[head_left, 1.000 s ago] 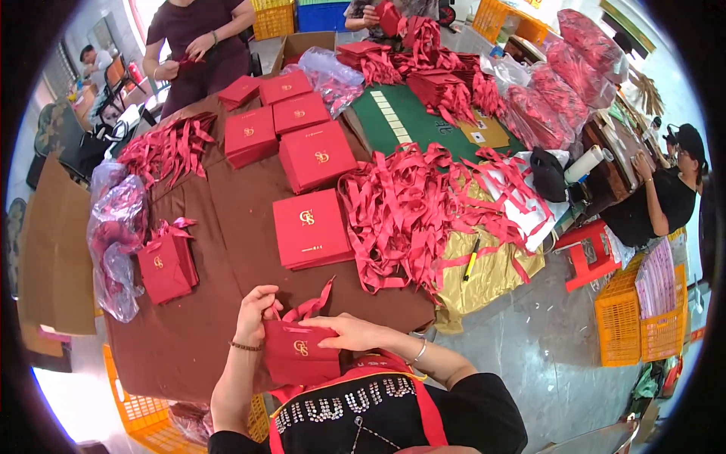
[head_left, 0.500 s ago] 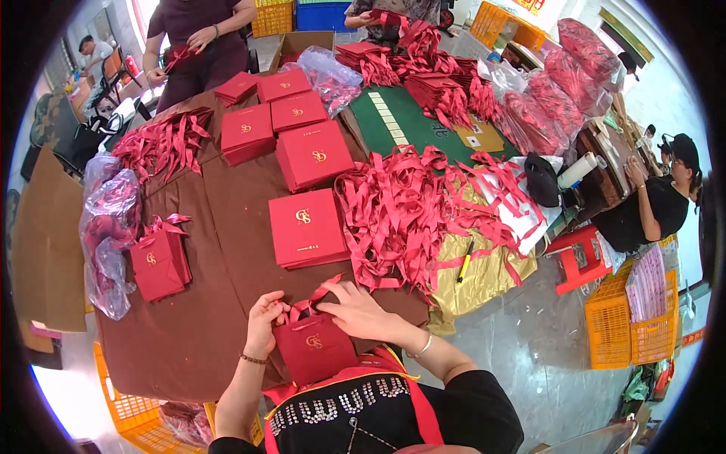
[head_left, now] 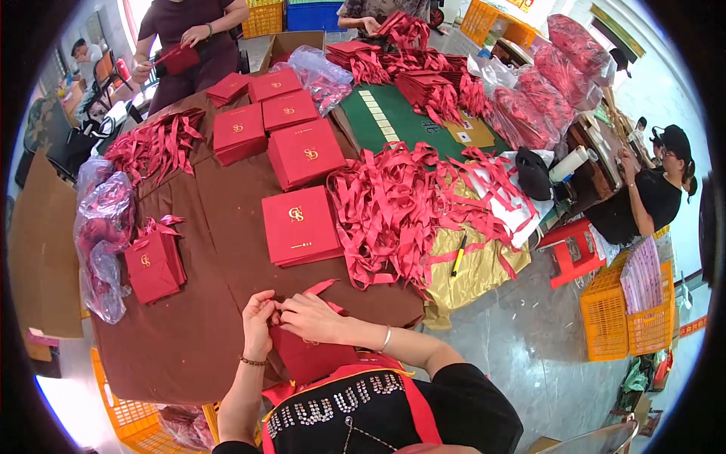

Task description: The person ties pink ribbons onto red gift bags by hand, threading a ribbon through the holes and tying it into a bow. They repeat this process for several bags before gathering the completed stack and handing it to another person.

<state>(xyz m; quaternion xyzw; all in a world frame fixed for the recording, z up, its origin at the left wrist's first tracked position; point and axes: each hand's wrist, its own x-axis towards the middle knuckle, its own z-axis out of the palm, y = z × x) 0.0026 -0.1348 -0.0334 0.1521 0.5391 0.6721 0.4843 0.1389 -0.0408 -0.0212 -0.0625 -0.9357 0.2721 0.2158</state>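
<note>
Bag (head_left: 306, 363): deep red, plain faced, gold mark on the front mostly covered by a hand. It sat at the near edge of the brown table (head_left: 219, 348), close against the person's front. Red ribbon (head_left: 323, 286) stuck out beyond its top.

Left hand (head_left: 259, 314) was raised at the bag's upper left corner, forearm steep, beaded bracelet at the wrist. Thumb and forefinger were together, pinched on a bit of ribbon. Right hand (head_left: 308, 318) came across from the right, back of the hand up, forearm nearly level, fingers bent toward the left fingertips. Whether the right fingers gripped anything, could not tell; their tips were hidden.

Bag hung below both hands: top edge just under the right fingers, left corner beside the left hand.
</note>
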